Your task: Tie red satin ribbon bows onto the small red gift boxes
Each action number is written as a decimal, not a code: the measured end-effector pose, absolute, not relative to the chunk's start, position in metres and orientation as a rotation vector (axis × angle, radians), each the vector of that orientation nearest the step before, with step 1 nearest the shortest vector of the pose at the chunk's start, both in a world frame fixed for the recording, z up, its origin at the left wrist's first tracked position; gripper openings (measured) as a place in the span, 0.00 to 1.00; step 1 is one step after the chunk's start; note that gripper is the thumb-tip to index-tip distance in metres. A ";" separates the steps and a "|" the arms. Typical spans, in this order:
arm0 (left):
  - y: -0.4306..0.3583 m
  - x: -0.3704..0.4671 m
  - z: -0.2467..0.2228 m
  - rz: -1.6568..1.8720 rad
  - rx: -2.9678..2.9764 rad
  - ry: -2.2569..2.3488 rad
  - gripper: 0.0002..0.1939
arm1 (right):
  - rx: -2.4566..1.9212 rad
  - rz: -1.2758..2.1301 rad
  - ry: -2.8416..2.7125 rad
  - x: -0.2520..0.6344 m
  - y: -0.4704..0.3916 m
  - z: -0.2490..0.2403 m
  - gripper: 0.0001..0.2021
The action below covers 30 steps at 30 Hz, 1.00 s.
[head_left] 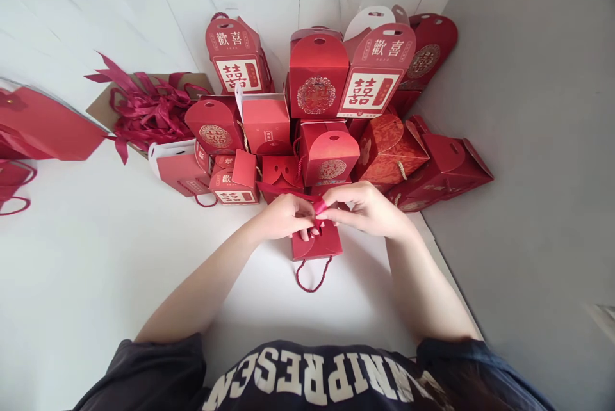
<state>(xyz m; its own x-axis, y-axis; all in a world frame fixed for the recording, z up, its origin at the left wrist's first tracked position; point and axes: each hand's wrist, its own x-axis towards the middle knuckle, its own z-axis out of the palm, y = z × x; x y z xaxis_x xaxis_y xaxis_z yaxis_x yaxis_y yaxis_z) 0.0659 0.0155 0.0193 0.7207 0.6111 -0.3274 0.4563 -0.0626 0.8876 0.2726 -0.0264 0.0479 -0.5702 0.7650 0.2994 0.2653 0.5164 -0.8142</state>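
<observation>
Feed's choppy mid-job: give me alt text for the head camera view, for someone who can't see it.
A person's right hand pinches a shiny red ribbon, the left hand close beside it, above a small red box with a rope handle. Many red gift boxes crowd behind; a heap of ribbons lies to the left.

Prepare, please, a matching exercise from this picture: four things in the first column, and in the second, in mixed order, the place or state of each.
1. right hand
2. heap of ribbons
3. orange-patterned box
4. small red box

A. inside an open tan box
B. beneath the hands, its cord loop toward the person
C. pinching a ribbon strip
D. among the boxes on the right, with a pale cord

Pairs: 1-C, 2-A, 3-D, 4-B
</observation>
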 end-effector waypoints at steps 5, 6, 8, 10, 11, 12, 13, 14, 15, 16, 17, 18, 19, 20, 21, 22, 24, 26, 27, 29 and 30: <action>0.013 0.069 0.016 0.242 1.747 0.883 0.06 | -1.202 0.353 -2.237 0.251 -0.030 0.036 0.10; 0.013 0.070 0.015 0.236 1.748 0.885 0.06 | -1.255 0.249 -2.259 0.250 -0.030 0.034 0.10; 0.014 0.069 0.014 0.218 1.749 0.883 0.06 | -1.301 0.078 -2.304 0.248 -0.030 0.031 0.10; 0.014 0.068 0.013 0.214 1.749 0.866 0.07 | -1.321 -0.050 -2.330 0.249 -0.028 0.029 0.11; 0.014 0.068 0.013 0.213 1.749 0.850 0.07 | -1.336 -0.097 -2.333 0.249 -0.027 0.027 0.11; 0.014 0.067 0.013 0.211 1.749 0.828 0.08 | -1.354 -0.133 -2.332 0.249 -0.026 0.026 0.12; 0.014 0.067 0.013 0.204 1.748 0.804 0.07 | -1.368 -0.157 -2.333 0.249 -0.025 0.025 0.13; 0.014 0.066 0.013 0.194 1.749 0.778 0.07 | -1.378 -0.171 -2.333 0.249 -0.024 0.024 0.13; 0.014 0.066 0.013 0.182 1.751 0.754 0.06 | -1.382 -0.172 -2.337 0.248 -0.023 0.022 0.12; 0.014 0.066 0.014 0.173 1.756 0.738 0.05 | -1.381 -0.162 -2.339 0.248 -0.023 0.022 0.12; 0.013 0.067 0.015 0.167 1.763 0.731 0.05 | -1.376 -0.141 -2.334 0.247 -0.023 0.021 0.12; 0.013 0.067 0.015 0.165 1.769 0.734 0.07 | -1.371 -0.110 -2.322 0.246 -0.023 0.022 0.12; 0.013 0.067 0.016 0.165 1.771 0.745 0.10 | -1.365 -0.066 -2.310 0.246 -0.023 0.023 0.12; 0.013 0.068 0.016 0.165 1.767 0.759 0.11 | -1.362 -0.007 -2.302 0.247 -0.023 0.024 0.13; 0.013 0.068 0.016 0.161 1.754 0.771 0.13 | -1.359 0.068 -2.303 0.248 -0.023 0.027 0.13; 0.014 0.069 0.016 0.152 1.736 0.779 0.13 | -1.351 0.165 -2.315 0.250 -0.023 0.029 0.14; 0.015 0.069 0.016 0.130 1.694 0.790 0.15 | -1.308 0.408 -2.355 0.257 -0.024 0.036 0.14; 0.016 0.069 0.016 0.120 1.660 0.801 0.16 | -1.242 0.617 -2.367 0.266 -0.026 0.042 0.12; 0.016 0.069 0.017 0.121 1.647 0.807 0.17 | -1.220 0.673 -2.358 0.271 -0.028 0.044 0.11; 0.016 0.068 0.017 0.123 1.632 0.816 0.17 | -1.222 0.670 -2.328 0.279 -0.034 0.048 0.11; 0.016 0.068 0.018 0.120 1.629 0.813 0.18 | -1.238 0.626 -2.314 0.283 -0.038 0.049 0.12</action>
